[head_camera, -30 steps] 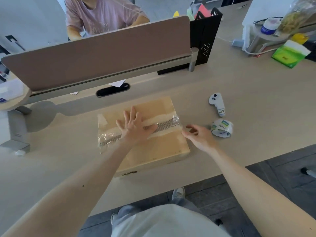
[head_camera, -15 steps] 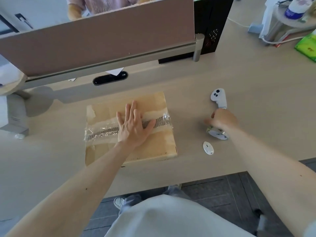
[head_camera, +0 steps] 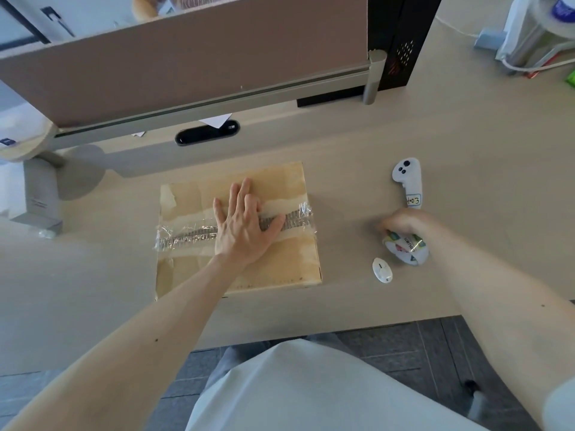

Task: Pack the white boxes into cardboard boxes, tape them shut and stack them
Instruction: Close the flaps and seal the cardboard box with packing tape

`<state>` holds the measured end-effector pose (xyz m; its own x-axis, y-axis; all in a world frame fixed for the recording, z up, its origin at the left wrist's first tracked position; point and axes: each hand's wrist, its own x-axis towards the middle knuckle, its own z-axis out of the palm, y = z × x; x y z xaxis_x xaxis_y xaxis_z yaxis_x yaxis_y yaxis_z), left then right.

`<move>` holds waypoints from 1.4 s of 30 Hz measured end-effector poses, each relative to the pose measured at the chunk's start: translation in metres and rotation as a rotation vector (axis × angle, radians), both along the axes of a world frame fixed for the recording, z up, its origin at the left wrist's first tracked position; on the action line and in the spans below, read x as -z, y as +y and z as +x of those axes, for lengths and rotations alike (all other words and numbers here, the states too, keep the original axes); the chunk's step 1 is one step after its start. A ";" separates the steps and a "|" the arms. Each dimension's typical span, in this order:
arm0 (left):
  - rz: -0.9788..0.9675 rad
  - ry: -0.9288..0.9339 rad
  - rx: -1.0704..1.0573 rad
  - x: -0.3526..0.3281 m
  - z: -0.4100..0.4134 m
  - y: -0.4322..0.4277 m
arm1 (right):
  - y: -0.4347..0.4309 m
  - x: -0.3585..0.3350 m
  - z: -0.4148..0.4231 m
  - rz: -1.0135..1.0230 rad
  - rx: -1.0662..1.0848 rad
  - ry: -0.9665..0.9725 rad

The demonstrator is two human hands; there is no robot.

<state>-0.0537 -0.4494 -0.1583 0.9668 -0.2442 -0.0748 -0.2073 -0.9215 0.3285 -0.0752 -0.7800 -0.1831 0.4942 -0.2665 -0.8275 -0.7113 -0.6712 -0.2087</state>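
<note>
Pressing hand: left hand [head_camera: 245,227] flat, fingers straight, on the cardboard box [head_camera: 280,262], over its tape strip [head_camera: 186,237].
Box place: middle of the desk [head_camera: 466,144], near its front edge.
Strip axis: left to right.
Roll: tape roll [head_camera: 407,248] right of the box, apart from it, gripped by the right hand [head_camera: 404,222].
Coming move: likely the roll carried leftward to the box.

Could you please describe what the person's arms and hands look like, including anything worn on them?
The left hand and right hand are bare: no gloves, rings or watch visible. The left forearm and right forearm are uncovered. A pale sleeve edge shows at the right upper arm, in the bottom right corner; the left arm's sleeve is out of view.
</note>
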 end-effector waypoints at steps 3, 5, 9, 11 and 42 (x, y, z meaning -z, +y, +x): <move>-0.001 0.001 0.002 0.000 0.000 0.000 | 0.005 -0.003 -0.002 -0.015 0.034 -0.008; -0.002 -0.007 0.011 0.000 0.002 0.001 | 0.009 -0.006 -0.007 -0.031 0.077 0.013; -0.003 -0.024 0.015 0.002 0.003 0.003 | 0.023 -0.021 -0.015 -0.025 0.091 -0.064; -0.008 -0.021 0.024 0.003 0.003 0.003 | 0.030 -0.031 -0.018 -0.026 0.072 -0.110; -0.974 0.521 -0.390 -0.050 0.022 0.199 | 0.318 -0.135 0.057 0.222 -0.590 -0.458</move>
